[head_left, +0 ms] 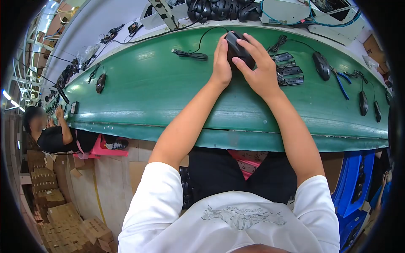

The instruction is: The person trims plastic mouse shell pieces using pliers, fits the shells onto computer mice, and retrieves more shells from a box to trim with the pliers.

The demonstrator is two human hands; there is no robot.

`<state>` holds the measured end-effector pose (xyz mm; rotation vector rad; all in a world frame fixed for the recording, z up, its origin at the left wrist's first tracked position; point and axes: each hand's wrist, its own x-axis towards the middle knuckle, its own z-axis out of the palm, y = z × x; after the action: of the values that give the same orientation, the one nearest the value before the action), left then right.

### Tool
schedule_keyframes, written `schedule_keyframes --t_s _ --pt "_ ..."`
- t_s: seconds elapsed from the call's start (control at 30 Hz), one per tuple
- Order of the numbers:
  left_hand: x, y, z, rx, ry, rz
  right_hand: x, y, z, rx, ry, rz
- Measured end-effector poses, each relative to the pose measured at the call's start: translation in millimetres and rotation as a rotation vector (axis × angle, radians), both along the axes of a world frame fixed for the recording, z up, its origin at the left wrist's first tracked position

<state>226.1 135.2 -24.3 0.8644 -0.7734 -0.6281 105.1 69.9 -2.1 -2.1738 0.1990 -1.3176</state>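
Observation:
A black computer mouse [239,51] is held above the green belt, gripped between both hands. My left hand [221,63] presses against its left side with the fingers together. My right hand [260,65] wraps round the other side, thumb and fingers curved over the top. From the mouse's far end a thin cable runs left to a coiled bundle with a USB plug [190,55] lying on the belt. Several glossy black plastic shells [290,75] lie stacked just right of my right hand.
On the green belt [139,92], another wired mouse [322,66] and blue-handled pliers [341,84] lie right; smaller mice [363,103] sit farther. One mouse [100,83] rests left. A co-worker [55,130] sits far left. Blue crates [352,185] stand lower right; black parts [223,10] line the back.

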Motion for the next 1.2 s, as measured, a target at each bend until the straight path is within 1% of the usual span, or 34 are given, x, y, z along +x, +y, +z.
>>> schedule_keyframes --t_s 0.1,0.3,0.43,0.47,0.6,0.63,0.73,0.77,0.83,0.87,0.97,1.2 --pt "-5 -1 0 0.04 -0.047 0.054 1 0 -1 -0.057 0.028 -0.029" --pt "-9 1 8 -0.019 -0.041 0.028 6 1 -1 -0.1 0.045 -0.013" --pt "-12 1 8 -0.026 0.178 -0.041 5 5 -1 -0.109 0.139 -0.006" --pt "-13 0 8 -0.026 0.175 -0.041 5 4 -2 -0.109 0.136 -0.006" --pt "-15 1 9 -0.11 0.503 -0.151 7 7 -7 -0.265 0.274 -0.126" --pt "-14 1 7 -0.106 0.494 -0.148 8 8 -7 -0.261 0.265 -0.124" --pt "-11 1 1 -0.148 0.568 -0.26 7 7 -9 -0.198 0.319 -0.071" --pt "-9 0 -1 -0.162 0.585 -0.292 8 6 -10 -0.195 0.338 -0.073" --pt "-10 -2 -6 -0.124 0.611 -0.191 10 5 -12 -0.203 0.38 -0.095" --pt "-11 -1 -5 -0.12 0.578 -0.163 11 5 -14 -0.197 0.347 -0.069" --pt "-13 2 2 -0.126 0.593 -0.167 15 6 -17 -0.072 0.238 0.071" --pt "-16 7 11 -0.097 0.59 -0.211 14 7 -20 -0.148 0.282 0.031"
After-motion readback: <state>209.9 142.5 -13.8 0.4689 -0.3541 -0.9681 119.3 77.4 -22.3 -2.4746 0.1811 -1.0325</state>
